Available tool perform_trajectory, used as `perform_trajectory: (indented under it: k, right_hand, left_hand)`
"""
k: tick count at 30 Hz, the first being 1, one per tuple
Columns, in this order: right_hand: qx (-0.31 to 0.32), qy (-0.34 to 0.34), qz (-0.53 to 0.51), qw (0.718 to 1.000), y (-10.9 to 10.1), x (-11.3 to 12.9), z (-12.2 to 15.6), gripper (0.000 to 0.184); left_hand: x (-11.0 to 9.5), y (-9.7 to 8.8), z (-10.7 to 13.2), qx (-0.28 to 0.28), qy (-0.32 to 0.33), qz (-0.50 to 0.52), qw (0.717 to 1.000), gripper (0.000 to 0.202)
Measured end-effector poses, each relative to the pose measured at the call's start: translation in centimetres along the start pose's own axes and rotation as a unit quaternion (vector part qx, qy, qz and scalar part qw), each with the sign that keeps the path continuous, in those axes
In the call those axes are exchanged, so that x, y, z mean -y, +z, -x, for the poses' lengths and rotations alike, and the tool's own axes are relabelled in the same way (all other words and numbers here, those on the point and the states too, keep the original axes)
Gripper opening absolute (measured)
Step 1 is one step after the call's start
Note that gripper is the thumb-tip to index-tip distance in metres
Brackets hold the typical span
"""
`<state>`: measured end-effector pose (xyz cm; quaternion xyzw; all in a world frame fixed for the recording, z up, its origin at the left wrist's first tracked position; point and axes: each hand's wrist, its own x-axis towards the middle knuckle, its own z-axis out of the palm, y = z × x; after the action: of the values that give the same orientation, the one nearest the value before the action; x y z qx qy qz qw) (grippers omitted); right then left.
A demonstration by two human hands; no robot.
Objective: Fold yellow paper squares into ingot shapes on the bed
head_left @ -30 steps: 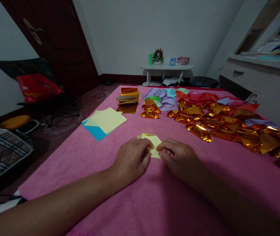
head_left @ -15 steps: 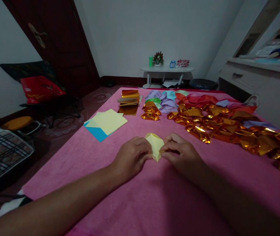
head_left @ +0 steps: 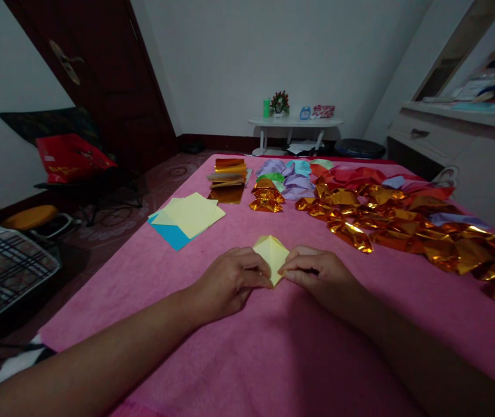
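Note:
A small folded piece of pale yellow paper rests on the pink cloth, its point toward me. My left hand pinches its left lower edge with closed fingers. My right hand pinches the right lower edge the same way. Both hands lie low on the cloth, fingertips almost meeting at the paper's near tip.
Flat yellow and blue sheets lie at the left. A stack of gold foil sheets sits farther back. Several folded gold foil pieces and pastel folded pieces spread across the right. A white side table stands by the far wall.
The yellow paper went from lying flat to being pushed together into a narrower, raised diamond shape. Both hands slid slightly toward me and closer together.

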<state>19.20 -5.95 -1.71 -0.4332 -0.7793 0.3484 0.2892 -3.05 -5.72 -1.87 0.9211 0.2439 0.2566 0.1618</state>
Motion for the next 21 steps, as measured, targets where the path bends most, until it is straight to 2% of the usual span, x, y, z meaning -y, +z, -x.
perform_trajectory:
  k: [4,8,11,21]
  right_hand:
    - [-0.025,0.038,-0.028,0.999,0.3,0.0,-0.4,0.013]
    - [-0.01,0.037,-0.038,0.999,0.3,0.1,-0.4,0.016]
    - [-0.009,0.048,-0.039,0.998,0.3,0.0,-0.5,0.014]
    - [-0.052,0.092,0.074,0.992,1.3,0.1,-0.5,0.008]
  left_hand:
    - [-0.2,0.0,-0.1,0.001,0.001,0.007,1.0,0.029]
    - [-0.3,0.2,-0.1,-0.012,-0.014,0.015,1.0,0.03]
    - [-0.1,0.3,0.0,-0.011,-0.003,0.017,1.0,0.031]
    - [-0.6,0.4,0.0,-0.008,0.007,0.009,1.0,0.026]
